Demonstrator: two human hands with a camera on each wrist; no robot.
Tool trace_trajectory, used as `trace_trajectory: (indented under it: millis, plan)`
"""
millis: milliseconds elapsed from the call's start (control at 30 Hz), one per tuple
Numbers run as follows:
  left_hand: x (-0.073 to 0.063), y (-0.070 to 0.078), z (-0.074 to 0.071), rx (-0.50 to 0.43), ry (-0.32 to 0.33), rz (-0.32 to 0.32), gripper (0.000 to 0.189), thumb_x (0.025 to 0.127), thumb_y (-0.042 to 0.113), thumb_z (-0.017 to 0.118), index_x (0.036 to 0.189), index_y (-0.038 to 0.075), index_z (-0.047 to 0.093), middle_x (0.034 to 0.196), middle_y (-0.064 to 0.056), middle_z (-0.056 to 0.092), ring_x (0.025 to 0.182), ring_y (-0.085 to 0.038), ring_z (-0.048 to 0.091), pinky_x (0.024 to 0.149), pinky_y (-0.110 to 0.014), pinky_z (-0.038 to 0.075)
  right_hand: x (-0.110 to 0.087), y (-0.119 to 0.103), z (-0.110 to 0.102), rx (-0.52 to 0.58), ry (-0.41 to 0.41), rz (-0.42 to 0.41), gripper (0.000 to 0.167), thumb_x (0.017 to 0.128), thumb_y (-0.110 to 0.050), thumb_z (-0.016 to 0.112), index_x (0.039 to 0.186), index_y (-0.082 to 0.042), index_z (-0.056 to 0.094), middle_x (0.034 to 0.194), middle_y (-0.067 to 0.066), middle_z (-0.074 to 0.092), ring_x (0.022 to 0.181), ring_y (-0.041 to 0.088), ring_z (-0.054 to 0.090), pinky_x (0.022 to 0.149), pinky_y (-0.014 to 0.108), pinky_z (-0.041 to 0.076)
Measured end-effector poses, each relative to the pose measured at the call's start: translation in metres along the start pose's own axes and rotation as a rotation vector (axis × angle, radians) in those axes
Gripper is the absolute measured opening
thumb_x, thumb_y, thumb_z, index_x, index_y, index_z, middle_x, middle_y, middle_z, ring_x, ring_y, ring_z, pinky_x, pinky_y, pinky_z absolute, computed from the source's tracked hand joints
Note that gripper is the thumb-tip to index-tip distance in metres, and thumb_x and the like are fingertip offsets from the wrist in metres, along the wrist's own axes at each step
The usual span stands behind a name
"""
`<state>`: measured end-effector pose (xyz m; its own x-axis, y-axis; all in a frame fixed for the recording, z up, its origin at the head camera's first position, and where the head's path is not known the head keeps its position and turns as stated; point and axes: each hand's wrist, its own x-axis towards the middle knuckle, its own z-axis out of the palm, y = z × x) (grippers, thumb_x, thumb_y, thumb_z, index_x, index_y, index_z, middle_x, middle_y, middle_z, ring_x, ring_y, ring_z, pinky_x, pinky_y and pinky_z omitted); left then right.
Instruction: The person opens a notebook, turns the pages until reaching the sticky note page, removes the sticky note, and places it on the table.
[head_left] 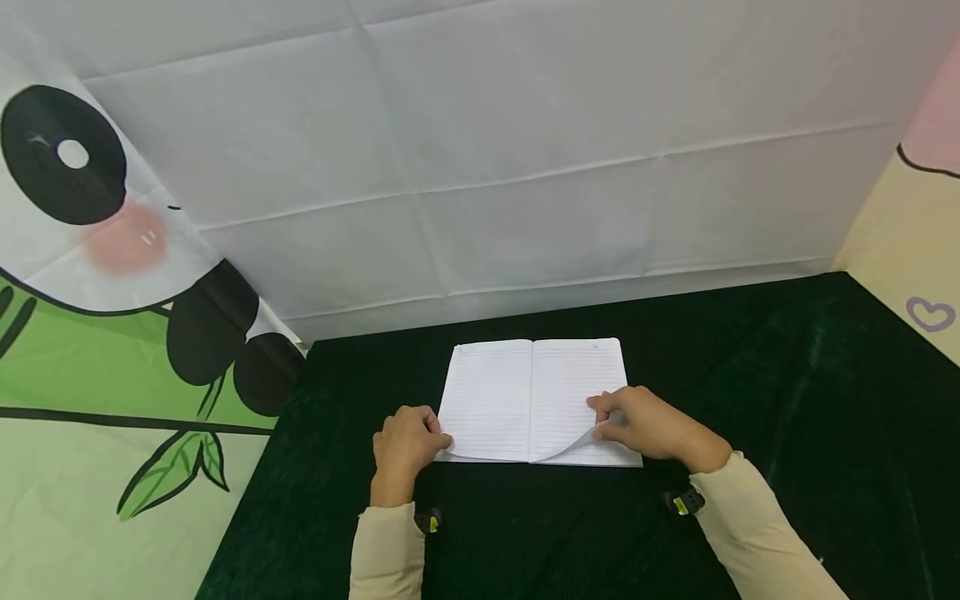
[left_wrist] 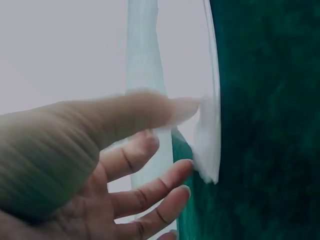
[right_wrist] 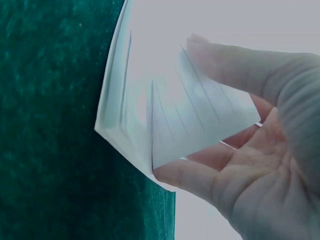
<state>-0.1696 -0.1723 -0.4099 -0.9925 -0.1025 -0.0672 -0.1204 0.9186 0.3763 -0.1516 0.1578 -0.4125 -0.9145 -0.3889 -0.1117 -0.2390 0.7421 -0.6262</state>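
Observation:
An open lined notebook [head_left: 491, 400] lies on the dark green cloth, its blank ruled pages facing up. At its lower right corner my right hand [head_left: 652, 421] pinches a page [right_wrist: 200, 120], which curls up off the sheets below. The right wrist view has the thumb over this page and the fingers behind it. My left hand [head_left: 405, 446] is at the lower left corner, thumb tip on the page edge. In the left wrist view its other fingers [left_wrist: 150, 192] are spread loosely, apart from the thumb.
Green cloth [head_left: 750, 358] covers the table around the notebook. A white fabric sheet [head_left: 525, 233] hangs behind it, with a cartoon-printed panel [head_left: 82, 350] on the left and a yellow one [head_left: 900, 250] on the right.

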Motion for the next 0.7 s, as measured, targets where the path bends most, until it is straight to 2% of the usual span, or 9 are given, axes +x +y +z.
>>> trace_trajectory:
  millis: [33, 100, 200, 333, 467, 567, 633, 700]
  plan:
    - [0.0, 0.002, 0.001, -0.003, 0.011, 0.004, 0.018, 0.082, 0.018, 0.079, 0.08, 0.011, 0.063, 0.085, -0.011, 0.063, 0.079, -0.026, 0.054, 0.079, -0.047, 0.043, 0.001, 0.001, 0.0, 0.004, 0.002, 0.007, 0.004, 0.095, -0.019, 0.069, 0.092, -0.017, 0.071, 0.143, 0.018, 0.06, 0.137, 0.042, 0.052, 0.098, 0.047, 0.05]
    - [0.001, 0.007, 0.005, -0.009, 0.034, 0.019, 0.019, 0.08, 0.014, 0.081, 0.088, 0.011, 0.064, 0.098, -0.014, 0.067, 0.086, -0.029, 0.056, 0.085, -0.053, 0.044, 0.002, 0.002, 0.0, 0.008, 0.005, 0.015, 0.01, 0.095, -0.021, 0.068, 0.101, -0.013, 0.072, 0.142, 0.018, 0.061, 0.136, 0.041, 0.052, 0.102, 0.051, 0.05]
    - [0.0, 0.017, 0.012, 0.001, 0.046, 0.074, 0.023, 0.079, 0.009, 0.082, 0.095, 0.012, 0.066, 0.117, -0.017, 0.067, 0.096, -0.033, 0.058, 0.094, -0.06, 0.043, 0.003, 0.003, 0.0, 0.007, 0.016, 0.024, 0.022, 0.095, -0.021, 0.068, 0.112, -0.007, 0.072, 0.138, 0.017, 0.064, 0.124, 0.034, 0.062, 0.099, 0.049, 0.052]
    - [-0.004, 0.034, 0.02, -0.023, -0.01, 0.211, 0.022, 0.079, 0.0, 0.078, 0.091, 0.016, 0.068, 0.132, -0.015, 0.065, 0.115, -0.035, 0.06, 0.106, -0.064, 0.038, 0.005, 0.004, -0.001, 0.002, 0.038, 0.022, 0.031, 0.094, -0.019, 0.069, 0.12, -0.002, 0.07, 0.131, 0.016, 0.068, 0.101, 0.019, 0.062, 0.086, 0.037, 0.053]
    - [-0.01, 0.052, 0.029, -0.082, -0.109, 0.397, 0.022, 0.082, -0.003, 0.075, 0.085, 0.018, 0.068, 0.142, -0.011, 0.062, 0.135, -0.032, 0.054, 0.116, -0.066, 0.029, 0.006, 0.006, -0.002, 0.0, 0.047, 0.009, 0.031, 0.094, -0.018, 0.069, 0.12, -0.002, 0.07, 0.124, 0.015, 0.07, 0.096, 0.016, 0.06, 0.084, 0.036, 0.052]
    - [-0.015, 0.064, 0.038, -0.082, -0.193, 0.512, 0.014, 0.089, 0.008, 0.072, 0.087, 0.019, 0.066, 0.147, -0.009, 0.059, 0.143, -0.031, 0.049, 0.117, -0.066, 0.028, 0.007, 0.007, -0.003, -0.009, 0.047, -0.013, 0.028, 0.095, -0.019, 0.069, 0.118, -0.004, 0.07, 0.119, 0.011, 0.072, 0.094, 0.015, 0.061, 0.085, 0.037, 0.053]
    - [-0.019, 0.073, 0.043, -0.077, -0.23, 0.538, 0.008, 0.094, 0.018, 0.07, 0.089, 0.02, 0.064, 0.149, -0.008, 0.056, 0.145, -0.031, 0.046, 0.116, -0.067, 0.031, 0.008, 0.007, -0.004, -0.018, 0.053, -0.032, 0.027, 0.095, -0.02, 0.069, 0.117, -0.004, 0.071, 0.117, 0.011, 0.072, 0.095, 0.015, 0.062, 0.086, 0.04, 0.054]
    - [-0.022, 0.081, 0.047, -0.061, -0.249, 0.534, 0.016, 0.095, 0.032, 0.069, 0.089, 0.02, 0.061, 0.152, -0.009, 0.053, 0.147, -0.034, 0.043, 0.113, -0.069, 0.033, 0.009, 0.008, -0.006, -0.028, 0.064, -0.055, 0.026, 0.095, -0.02, 0.069, 0.116, -0.005, 0.071, 0.116, 0.011, 0.073, 0.098, 0.017, 0.064, 0.089, 0.043, 0.055]
